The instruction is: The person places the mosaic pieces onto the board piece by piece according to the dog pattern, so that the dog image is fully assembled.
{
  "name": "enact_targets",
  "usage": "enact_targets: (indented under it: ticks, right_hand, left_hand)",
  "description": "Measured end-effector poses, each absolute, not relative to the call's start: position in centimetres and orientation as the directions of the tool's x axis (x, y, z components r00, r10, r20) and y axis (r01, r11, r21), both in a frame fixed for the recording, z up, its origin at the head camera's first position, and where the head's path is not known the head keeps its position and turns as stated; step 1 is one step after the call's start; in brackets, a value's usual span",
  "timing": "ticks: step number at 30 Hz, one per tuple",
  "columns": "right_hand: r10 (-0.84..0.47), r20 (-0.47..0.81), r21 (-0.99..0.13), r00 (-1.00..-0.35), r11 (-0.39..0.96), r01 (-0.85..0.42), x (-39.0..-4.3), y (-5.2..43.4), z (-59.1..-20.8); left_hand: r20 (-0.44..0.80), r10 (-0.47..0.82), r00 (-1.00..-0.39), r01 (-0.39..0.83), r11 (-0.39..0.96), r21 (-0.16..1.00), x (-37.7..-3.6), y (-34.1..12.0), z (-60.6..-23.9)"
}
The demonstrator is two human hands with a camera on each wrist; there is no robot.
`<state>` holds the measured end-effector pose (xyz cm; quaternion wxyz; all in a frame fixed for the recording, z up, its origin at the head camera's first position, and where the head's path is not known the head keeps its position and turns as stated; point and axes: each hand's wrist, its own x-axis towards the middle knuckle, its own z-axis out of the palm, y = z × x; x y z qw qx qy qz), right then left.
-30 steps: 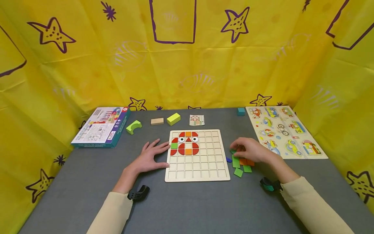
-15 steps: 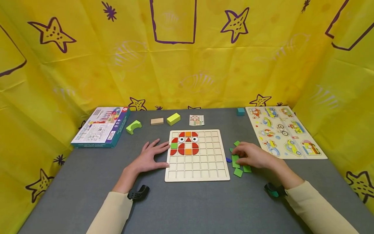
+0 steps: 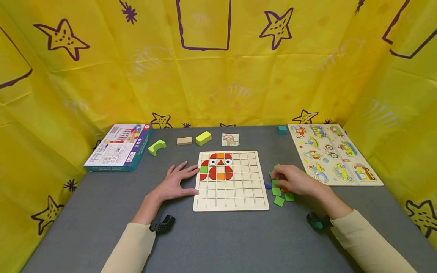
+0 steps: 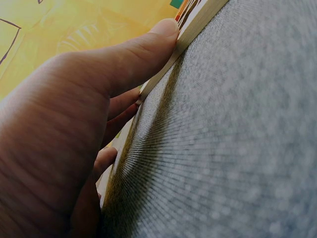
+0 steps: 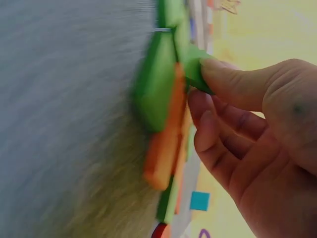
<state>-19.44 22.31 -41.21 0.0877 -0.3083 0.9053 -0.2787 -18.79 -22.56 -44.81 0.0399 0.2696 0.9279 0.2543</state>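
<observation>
A wooden grid board [image 3: 235, 197] lies mid-table with a red, orange and green tile pattern [image 3: 218, 167] in its upper left cells. My left hand [image 3: 186, 178] lies flat on the grey table, fingers straight, touching the board's left edge; in the left wrist view the thumb [image 4: 124, 64] rests along that board edge [image 4: 198, 27]. My right hand [image 3: 277, 179] sits over a pile of loose green tiles [image 3: 279, 201] right of the board. In the right wrist view its thumb and fingers [image 5: 218, 99] pinch a green tile [image 5: 195, 72] above another green tile [image 5: 156, 89] and an orange tile [image 5: 163, 148].
A small blue piece [image 3: 267, 186] lies by the board's right edge. A game box [image 3: 117, 148] sits at the left. A green arch block [image 3: 156, 147], wooden block [image 3: 184, 141], yellow-green block [image 3: 203, 138], pattern card [image 3: 230, 139] and teal cube [image 3: 281, 130] lie behind; a vehicle puzzle [image 3: 332, 153] lies right.
My right hand has shifted slightly within the tile pile, uncovering a green tile at its far side, and its fingers have closed on a green tile. The left hand has stayed put.
</observation>
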Motion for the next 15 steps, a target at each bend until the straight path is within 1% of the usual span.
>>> enact_targets:
  ticks: [3,8,15]
  right_hand:
    - [-0.596,0.037,-0.573,-0.802,0.645,-0.506,-19.7,21.5,-40.9]
    - [-0.594,0.073,-0.639,-0.801,0.589,-0.495,-20.1,18.8,-40.6]
    - [-0.629,0.080,-0.676,-0.773,0.536,-0.506,-21.0,13.8,-40.7]
  left_hand:
    - [0.065,0.519,-0.852,0.480,0.726,0.493,-18.8,-22.6,-44.7]
    - [0.070,0.522,-0.850,0.483,0.720,0.498,-18.8,-22.6,-44.7]
    - [0.072,0.529,-0.846,0.491,0.718,0.494,-18.9,-22.5,-44.9]
